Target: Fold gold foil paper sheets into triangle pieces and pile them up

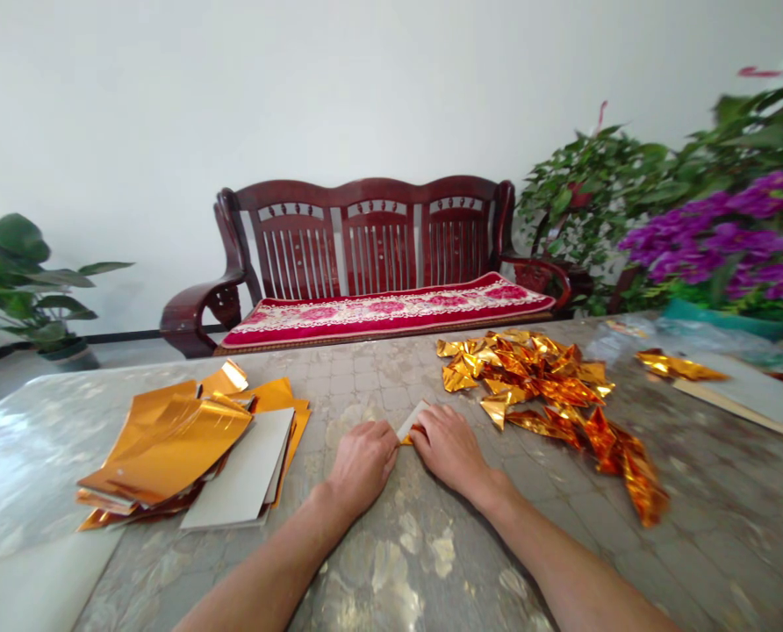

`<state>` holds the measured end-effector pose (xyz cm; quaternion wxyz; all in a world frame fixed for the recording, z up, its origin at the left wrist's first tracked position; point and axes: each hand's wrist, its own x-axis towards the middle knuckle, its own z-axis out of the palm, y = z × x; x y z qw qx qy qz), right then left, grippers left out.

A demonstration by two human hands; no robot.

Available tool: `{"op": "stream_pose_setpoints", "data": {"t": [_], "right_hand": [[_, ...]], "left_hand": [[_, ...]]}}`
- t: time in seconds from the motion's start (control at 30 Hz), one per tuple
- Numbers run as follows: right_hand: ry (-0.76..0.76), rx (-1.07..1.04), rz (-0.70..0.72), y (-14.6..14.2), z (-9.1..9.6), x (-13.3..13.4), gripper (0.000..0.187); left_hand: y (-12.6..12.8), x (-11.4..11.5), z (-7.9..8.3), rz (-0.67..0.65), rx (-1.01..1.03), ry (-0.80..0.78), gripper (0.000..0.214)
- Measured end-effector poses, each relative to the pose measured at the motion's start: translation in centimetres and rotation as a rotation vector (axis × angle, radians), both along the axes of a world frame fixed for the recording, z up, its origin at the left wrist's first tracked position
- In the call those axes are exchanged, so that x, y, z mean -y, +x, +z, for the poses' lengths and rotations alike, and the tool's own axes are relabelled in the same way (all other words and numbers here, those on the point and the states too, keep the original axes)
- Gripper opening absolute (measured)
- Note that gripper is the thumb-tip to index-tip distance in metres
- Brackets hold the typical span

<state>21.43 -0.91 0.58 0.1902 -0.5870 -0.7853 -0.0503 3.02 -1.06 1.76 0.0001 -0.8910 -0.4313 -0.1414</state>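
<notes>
My left hand (363, 465) and my right hand (449, 449) meet at the middle of the table, pinching a small folded piece of gold foil paper (410, 423) with a white back. Most of that piece is hidden by my fingers. To the right of my right hand lies a loose heap of crumpled, folded gold foil strips (540, 382), its nearest strips a short way from my fingers. A stack of flat gold foil sheets (168, 448) with white-backed card (240, 470) sits to the left, apart from my left hand.
The mottled stone-patterned tabletop (424, 562) runs under everything. More gold foil (678, 366) lies on pale boards (747, 386) at the right. Behind the table stand a dark red wooden bench (365, 237) with a red cushion, potted green plants and purple flowers.
</notes>
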Motion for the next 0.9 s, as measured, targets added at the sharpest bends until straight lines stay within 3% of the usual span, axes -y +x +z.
{"op": "stream_pose_setpoints", "data": {"t": [0.33,0.57,0.9], "right_hand": [[-0.031,0.027,-0.025,-0.27,0.27,0.05,0.011],[-0.039,0.039,-0.029,-0.25,0.17,-0.01,0.012],[-0.052,0.051,-0.040,-0.27,0.40,0.08,0.013]], "left_hand": [[0.48,0.49,-0.09,0.012,-0.111,0.060,0.022],[0.55,0.59,-0.44,0.075,-0.071,0.058,0.017],[0.51,0.89,-0.17,0.008,-0.076,0.053,0.021]]}}
